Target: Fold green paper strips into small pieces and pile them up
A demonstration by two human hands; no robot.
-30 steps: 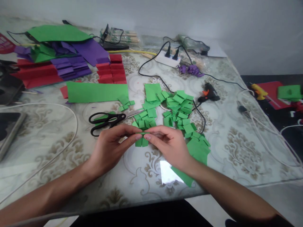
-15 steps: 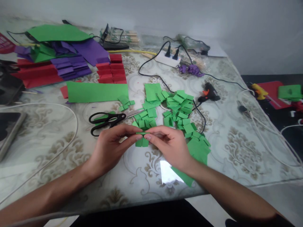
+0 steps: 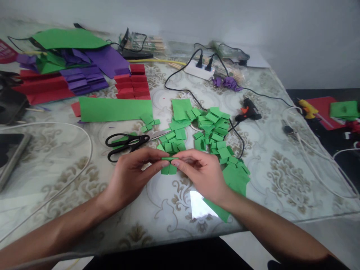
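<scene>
Between my two hands is a small folded piece of green paper (image 3: 169, 168), its creased lower part hanging below the fingertips. My left hand (image 3: 137, 170) pinches its left side with thumb and forefinger. From the other side, my right hand (image 3: 199, 168) grips the right end the same way. Just beyond the fingers lies a heap of small folded green paper pieces (image 3: 216, 125). Black-handled scissors (image 3: 131, 141) rest to the left of the heap, blades pointing right. A larger green sheet (image 3: 236, 178) lies partly under my right forearm.
A long green strip (image 3: 116, 110) lies left of the heap, with red folded paper (image 3: 132, 84) and purple folded paper (image 3: 84, 79) behind. A hot glue gun (image 3: 249, 110) is at right, near a white power strip (image 3: 199, 69). White cables (image 3: 91, 144) cross the table's sides.
</scene>
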